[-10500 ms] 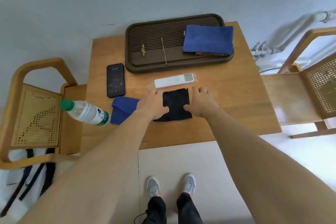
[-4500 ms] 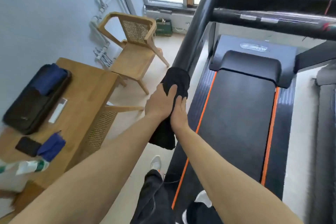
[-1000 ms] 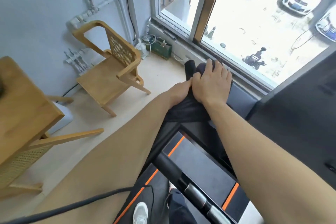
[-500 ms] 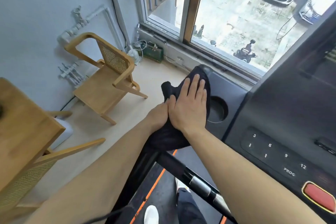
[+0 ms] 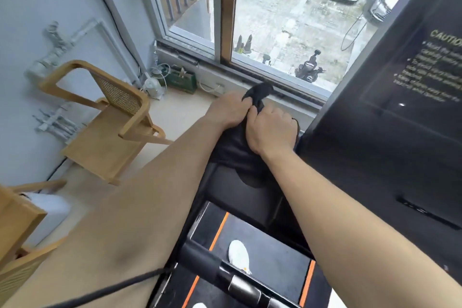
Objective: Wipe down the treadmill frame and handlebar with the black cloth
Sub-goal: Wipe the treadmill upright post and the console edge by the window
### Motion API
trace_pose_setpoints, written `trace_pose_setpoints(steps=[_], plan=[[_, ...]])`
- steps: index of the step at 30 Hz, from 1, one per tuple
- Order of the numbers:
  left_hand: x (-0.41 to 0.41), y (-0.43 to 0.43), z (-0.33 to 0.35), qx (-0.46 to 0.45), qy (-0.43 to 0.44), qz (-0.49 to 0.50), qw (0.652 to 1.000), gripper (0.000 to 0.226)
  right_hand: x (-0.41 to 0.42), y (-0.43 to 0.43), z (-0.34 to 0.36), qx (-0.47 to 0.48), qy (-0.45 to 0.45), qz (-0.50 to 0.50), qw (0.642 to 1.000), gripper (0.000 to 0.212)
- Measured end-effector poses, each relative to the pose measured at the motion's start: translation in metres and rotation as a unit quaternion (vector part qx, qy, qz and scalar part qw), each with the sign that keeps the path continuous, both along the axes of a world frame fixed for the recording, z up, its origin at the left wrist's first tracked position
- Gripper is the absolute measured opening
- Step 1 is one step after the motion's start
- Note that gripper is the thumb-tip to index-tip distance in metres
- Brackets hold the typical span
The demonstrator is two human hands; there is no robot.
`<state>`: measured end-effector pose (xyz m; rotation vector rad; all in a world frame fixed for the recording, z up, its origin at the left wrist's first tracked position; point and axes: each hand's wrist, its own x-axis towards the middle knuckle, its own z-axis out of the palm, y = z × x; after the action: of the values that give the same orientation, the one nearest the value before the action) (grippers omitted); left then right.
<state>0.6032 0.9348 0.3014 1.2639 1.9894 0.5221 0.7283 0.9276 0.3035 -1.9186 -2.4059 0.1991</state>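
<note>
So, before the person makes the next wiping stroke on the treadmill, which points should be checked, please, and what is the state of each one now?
1. Black cloth held in both hands: ok. The left hand and right hand are both closed on it.
2. Cloth on the treadmill top corner, beside the console: ok, it is bunched there.
3. Clean side of the cloth facing the surface: cannot tell, it is crumpled.
4. Handlebar free to wipe later: ok, nothing rests on it.
5. Footing on the treadmill belt: ok. One white shoe stands on it.
6. Wooden chair out of the way: ok, it stands apart, left of the arms.
</note>
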Motion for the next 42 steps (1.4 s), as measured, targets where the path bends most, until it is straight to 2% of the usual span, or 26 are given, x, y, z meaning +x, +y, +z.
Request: trace_pose_setpoints(steps=[2, 5, 8, 12, 14, 17, 19, 22, 24, 27, 31, 33, 36, 38, 42], plan=[[0.011, -0.002, 0.007, 0.039, 0.095, -0.068, 0.992, 0.033, 0.010, -0.017, -0.004, 0.030, -0.018, -0.010, 0.999, 0.053], [0.015, -0.022, 0.002, 0.102, 0.177, -0.128, 0.970, 0.035, 0.013, -0.032, -0.011, 0.054, -0.018, -0.005, 0.998, 0.051], [0.004, -0.003, 0.005, 0.063, 0.155, -0.126, 0.978, 0.034, 0.006, -0.017, -0.003, 0.053, -0.009, -0.001, 0.999, 0.046], [-0.002, 0.048, 0.004, -0.076, 0.097, -0.185, 0.975, 0.033, -0.001, 0.022, 0.009, -0.049, 0.016, 0.013, 0.999, 0.048], [-0.007, 0.060, -0.001, -0.095, 0.073, -0.195, 0.973, 0.036, -0.004, 0.040, 0.015, -0.142, 0.032, -0.001, 0.989, 0.049], [-0.008, 0.061, -0.003, -0.100, 0.094, -0.179, 0.974, 0.031, -0.006, 0.058, 0.017, -0.251, 0.052, -0.022, 0.966, 0.053], [-0.003, 0.046, 0.000, -0.049, 0.149, -0.154, 0.975, 0.031, -0.003, 0.051, 0.016, -0.216, 0.049, -0.023, 0.975, 0.053], [0.008, 0.000, 0.002, 0.058, 0.195, -0.091, 0.975, 0.042, 0.006, 0.008, 0.006, -0.017, 0.010, -0.026, 0.999, 0.050], [0.017, -0.032, -0.002, 0.123, 0.230, -0.100, 0.960, 0.046, 0.011, -0.021, -0.002, 0.040, -0.003, -0.018, 0.999, 0.045], [0.012, -0.034, -0.014, 0.142, 0.236, -0.102, 0.956, 0.042, 0.009, -0.023, -0.004, 0.028, 0.003, -0.024, 0.999, 0.044], [0.007, 0.007, -0.012, 0.064, 0.192, -0.069, 0.977, 0.038, -0.002, 0.014, 0.002, -0.036, 0.016, -0.037, 0.999, 0.052], [0.010, 0.006, -0.005, 0.063, 0.196, -0.067, 0.976, 0.038, 0.000, 0.017, 0.004, -0.030, 0.024, -0.031, 0.999, 0.053], [0.021, -0.036, -0.003, 0.120, 0.220, -0.068, 0.966, 0.040, 0.011, -0.016, -0.001, 0.034, 0.012, -0.007, 0.999, 0.048], [0.026, -0.076, -0.005, 0.125, 0.227, -0.057, 0.964, 0.052, 0.015, -0.054, -0.007, 0.044, 0.027, -0.009, 0.999, 0.059], [0.022, -0.145, -0.013, 0.116, 0.264, -0.084, 0.954, 0.064, 0.015, -0.128, -0.009, -0.017, 0.042, -0.010, 0.999, 0.070]])
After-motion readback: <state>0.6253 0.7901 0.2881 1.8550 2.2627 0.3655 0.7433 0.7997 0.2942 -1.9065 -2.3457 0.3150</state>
